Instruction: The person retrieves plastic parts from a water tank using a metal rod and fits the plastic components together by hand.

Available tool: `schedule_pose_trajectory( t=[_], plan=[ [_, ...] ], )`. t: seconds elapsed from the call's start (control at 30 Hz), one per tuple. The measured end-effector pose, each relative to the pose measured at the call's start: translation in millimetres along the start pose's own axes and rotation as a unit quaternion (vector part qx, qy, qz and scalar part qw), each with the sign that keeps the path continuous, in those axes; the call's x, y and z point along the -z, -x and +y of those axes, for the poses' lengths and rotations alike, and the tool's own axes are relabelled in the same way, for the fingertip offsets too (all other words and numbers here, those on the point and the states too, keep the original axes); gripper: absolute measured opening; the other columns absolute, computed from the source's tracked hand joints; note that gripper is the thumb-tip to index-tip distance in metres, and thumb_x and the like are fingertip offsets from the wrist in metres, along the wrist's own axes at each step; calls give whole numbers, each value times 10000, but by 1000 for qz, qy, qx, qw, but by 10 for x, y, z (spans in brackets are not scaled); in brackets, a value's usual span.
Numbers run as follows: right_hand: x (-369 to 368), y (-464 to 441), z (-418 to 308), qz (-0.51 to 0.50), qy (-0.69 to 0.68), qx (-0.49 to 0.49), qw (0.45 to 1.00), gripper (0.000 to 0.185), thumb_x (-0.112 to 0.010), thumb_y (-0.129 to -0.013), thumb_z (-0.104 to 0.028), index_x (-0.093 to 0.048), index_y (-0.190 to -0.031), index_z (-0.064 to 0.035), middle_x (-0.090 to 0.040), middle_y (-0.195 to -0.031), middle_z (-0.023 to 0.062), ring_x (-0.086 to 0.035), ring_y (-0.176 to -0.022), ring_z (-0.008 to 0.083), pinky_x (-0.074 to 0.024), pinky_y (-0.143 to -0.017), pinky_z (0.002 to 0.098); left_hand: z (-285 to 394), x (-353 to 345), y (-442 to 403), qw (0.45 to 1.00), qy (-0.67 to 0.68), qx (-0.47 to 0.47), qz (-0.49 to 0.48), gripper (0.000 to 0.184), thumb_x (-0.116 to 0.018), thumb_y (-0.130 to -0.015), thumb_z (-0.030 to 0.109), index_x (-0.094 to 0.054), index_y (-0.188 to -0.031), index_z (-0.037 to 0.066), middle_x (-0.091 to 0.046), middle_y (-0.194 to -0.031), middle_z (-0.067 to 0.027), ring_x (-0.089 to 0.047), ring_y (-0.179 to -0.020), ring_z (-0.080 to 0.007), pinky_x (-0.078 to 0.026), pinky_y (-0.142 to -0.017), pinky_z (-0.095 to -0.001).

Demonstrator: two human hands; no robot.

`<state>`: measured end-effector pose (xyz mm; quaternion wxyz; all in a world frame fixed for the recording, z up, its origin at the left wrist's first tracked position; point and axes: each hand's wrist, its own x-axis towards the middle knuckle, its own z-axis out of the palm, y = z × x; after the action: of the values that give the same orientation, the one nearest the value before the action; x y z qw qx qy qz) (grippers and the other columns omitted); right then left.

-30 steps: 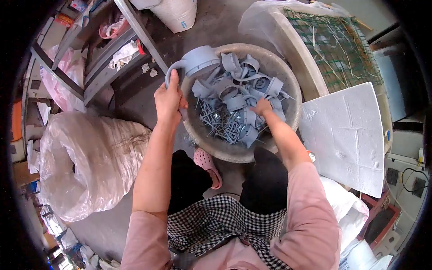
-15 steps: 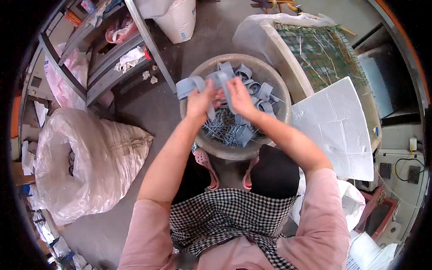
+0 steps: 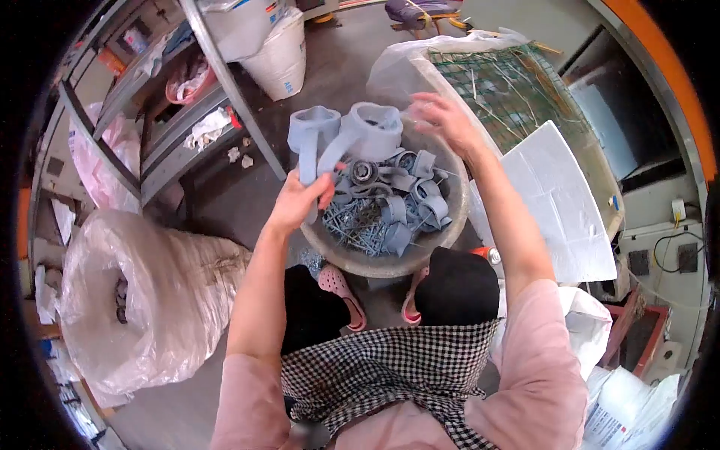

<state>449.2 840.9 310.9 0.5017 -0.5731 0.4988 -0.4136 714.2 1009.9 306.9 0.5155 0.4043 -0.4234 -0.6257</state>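
Observation:
My left hand [image 3: 301, 201] is closed on the handles of two grey plastic parts, a left one [image 3: 313, 129] and a right one [image 3: 375, 131], each with a ring-shaped end pointing up and away from me. Raised over the far right rim of a round tub [image 3: 459, 176], my right hand [image 3: 442, 120] has its fingers apart and holds nothing. Inside the tub lie several similar grey parts [image 3: 427, 196] and a heap of thin grey sticks [image 3: 356, 229], below both hands.
A large plastic-lined sack [image 3: 165, 285] stands at the left, below a metal shelf frame [image 3: 232, 86]. Right of the tub are a white foam board [image 3: 559, 210] and a long container with green netting [image 3: 510, 90]. A white sack [image 3: 277, 64] stands beyond the shelf frame.
My left hand now holds two grey parts together. My right hand has let go of the second part and moved away to the right, fingers spread. The view has shifted slightly.

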Motion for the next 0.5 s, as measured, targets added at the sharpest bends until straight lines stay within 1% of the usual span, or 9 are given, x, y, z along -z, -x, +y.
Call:
schedule_pose_trajectory(
  t=[0.03,0.07,0.1,0.17,0.2,0.27,0.3,0.33,0.5],
  plan=[
    [-59,126,-98,-155,-98,-54,981,494,-652,-798,-244,-506,-1235,-67,-609,-1002,97,-568,-866,170,-472,-726,292,23,20,-11,999,-41,-13,-28,270,-618,-847,205,-607,-1017,-5,-462,-587,16,-403,-515,-76,-337,-482,-230],
    [-99,206,-164,-307,-193,-108,926,567,-684,-772,-305,-502,-1258,-77,-613,-1023,125,-581,-870,193,-484,-743,303,34,51,-37,999,-42,-10,-33,270,-618,-847,205,-607,-1017,-5,-462,-587,16,-403,-515,-76,-337,-482,-230],
    [-102,205,-174,-302,-195,-113,926,567,-684,-772,-305,-502,-1258,-77,-613,-1023,125,-581,-870,193,-484,-743,303,24,84,-32,995,-89,2,-45,259,-641,-811,179,-617,-992,-5,-456,-571,18,-399,-505,-73,-336,-477,-231],
    [-112,179,-154,-338,172,-29,925,648,-718,-717,-326,-490,-1280,-99,-601,-1086,128,-579,-881,193,-471,-777,304,-26,145,-24,987,-147,33,-65,234,-695,-717,118,-648,-911,-3,-499,-575,17,-404,-485,-66,-342,-466,-224],
    [-133,191,-164,-337,168,-32,926,648,-718,-717,-326,-490,-1280,-99,-601,-1086,128,-579,-881,193,-471,-777,304,-22,98,-19,986,-148,37,-67,234,-695,-717,118,-648,-911,-3,-499,-575,17,-404,-485,-66,-342,-466,-224],
    [-179,241,-161,-363,253,95,892,549,-685,-701,-249,-556,-1210,-88,-618,-1084,62,-553,-959,165,-442,-817,285,1,-17,9,971,-225,46,-67,198,-702,-716,117,-661,-874,5,-544,-616,16,-421,-496,-59,-349,-470,-213],
    [-214,225,-117,-386,254,35,886,448,-656,-684,-206,-621,-1111,-74,-647,-999,67,-568,-899,157,-444,-810,292,11,-42,22,968,-243,48,-46,178,-706,-714,116,-666,-851,10,-559,-632,17,-430,-502,-55,-349,-469,-210],
    [-215,265,-87,-358,233,62,902,386,-648,-695,-212,-645,-1046,-52,-660,-920,70,-579,-859,163,-447,-799,300,-3,-44,16,964,-259,52,-25,158,-710,-713,116,-671,-829,16,-573,-648,17,-439,-509,-52,-350,-468,-207],
    [-226,280,197,-356,235,33,904,387,-703,-672,-281,-668,-981,-50,-681,-897,104,-614,-809,195,-472,-746,321,-91,-48,-6,968,-239,67,-24,182,-704,-736,165,-643,-824,18,-510,-573,12,-449,-505,-59,-328,-456,-226]
  ],
)
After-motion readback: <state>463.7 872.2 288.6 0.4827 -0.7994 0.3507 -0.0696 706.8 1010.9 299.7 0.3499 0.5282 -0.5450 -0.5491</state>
